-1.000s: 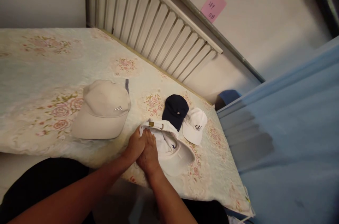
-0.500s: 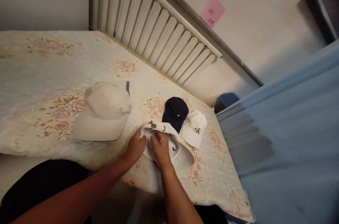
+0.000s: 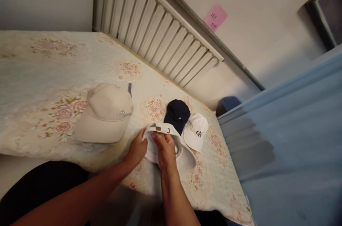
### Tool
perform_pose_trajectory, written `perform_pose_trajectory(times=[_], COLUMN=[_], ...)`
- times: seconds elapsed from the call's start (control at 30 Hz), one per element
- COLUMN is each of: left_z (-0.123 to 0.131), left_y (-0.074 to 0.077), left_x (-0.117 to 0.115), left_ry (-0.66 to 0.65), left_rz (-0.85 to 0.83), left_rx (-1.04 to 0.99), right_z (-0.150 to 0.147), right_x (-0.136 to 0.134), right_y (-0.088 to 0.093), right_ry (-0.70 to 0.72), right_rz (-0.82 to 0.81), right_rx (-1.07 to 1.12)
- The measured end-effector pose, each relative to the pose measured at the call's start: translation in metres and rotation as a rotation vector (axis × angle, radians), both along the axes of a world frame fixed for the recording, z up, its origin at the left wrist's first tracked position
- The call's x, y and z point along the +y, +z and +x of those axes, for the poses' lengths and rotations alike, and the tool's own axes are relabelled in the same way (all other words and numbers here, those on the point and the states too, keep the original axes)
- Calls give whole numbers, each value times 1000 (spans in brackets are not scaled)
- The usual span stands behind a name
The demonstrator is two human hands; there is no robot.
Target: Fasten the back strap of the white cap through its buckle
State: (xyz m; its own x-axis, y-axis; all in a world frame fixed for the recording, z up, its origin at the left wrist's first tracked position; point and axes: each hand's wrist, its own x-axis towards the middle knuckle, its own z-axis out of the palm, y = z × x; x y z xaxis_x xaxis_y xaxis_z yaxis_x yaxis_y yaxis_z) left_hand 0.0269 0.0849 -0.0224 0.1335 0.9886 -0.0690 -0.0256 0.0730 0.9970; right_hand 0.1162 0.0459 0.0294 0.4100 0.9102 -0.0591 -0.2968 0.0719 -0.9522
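Observation:
A white baseball cap (image 3: 188,156) is held over the near side of the bed, its opening towards me and its brim pointing right. My left hand (image 3: 138,147) is closed on the cap's left edge. Inside the opening, my right hand (image 3: 167,149) has its fingers pinched at the back strap (image 3: 163,129), just under the brass-coloured buckle (image 3: 157,129). Right behind it lie a navy cap (image 3: 176,114) and another white cap (image 3: 196,131) with black letters. To the left rests a beige cap (image 3: 108,112), its dark strap end sticking up.
A flower-patterned sheet (image 3: 101,62) covers the bed. Along its far side runs a pale slatted radiator (image 3: 160,30) by the wall. A blue curtain (image 3: 288,130) hangs on the right, and a pink note (image 3: 216,17) is on the wall.
My right hand has moved from inside the crown up to the strap, and its fingers have come together there. My left hand keeps its hold on the cap's edge.

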Motion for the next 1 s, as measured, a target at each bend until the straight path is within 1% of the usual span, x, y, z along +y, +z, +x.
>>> perform_pose_trajectory(times=[0.1, 0.17, 0.27, 0.37, 0.43, 0.5, 0.57, 0.63, 0.73, 0.8, 0.9, 1.0], left_z=[-1, -1, -2, -3, -4, -3, -4, -5, -10, -14, -17, -18], left_y=[1, 3, 9, 15, 17, 17, 15, 13, 14, 15, 18, 20], left_x=[0, -1, -4, -7, -8, -9, -9, -8, -4, -1, 2, 3], left_ry=[-5, -11, -56, -101, -95, -80, -58, -11, 71, 83, 38, -28], left_rz=[7, 10, 24, -21, -44, -5, 75, 206, 539, 733, 868, 921], left_rx=[8, -2, -57, -88, -74, -44, 2, 63, 178, 262, 363, 410], right_z=[-1, 1, 5, 7, 7, 6, 6, 5, 3, 1, -3, -5], right_x=[7, 13, 19, 18, 15, 11, 9, 7, 5, 4, 2, 1], right_y=[5, 8, 11, 14, 16, 16, 16, 16, 14, 12, 9, 7], right_ry=[-78, -134, -161, -178, -194, -206, -204, -204, -214, -214, -195, -165], right_rz=[-20, -48, -86, -119, -126, -131, -136, -150, -166, -171, -165, -145], right_rx=[216, 297, 334, 382, 394, 402, 404, 402, 389, 387, 386, 368])
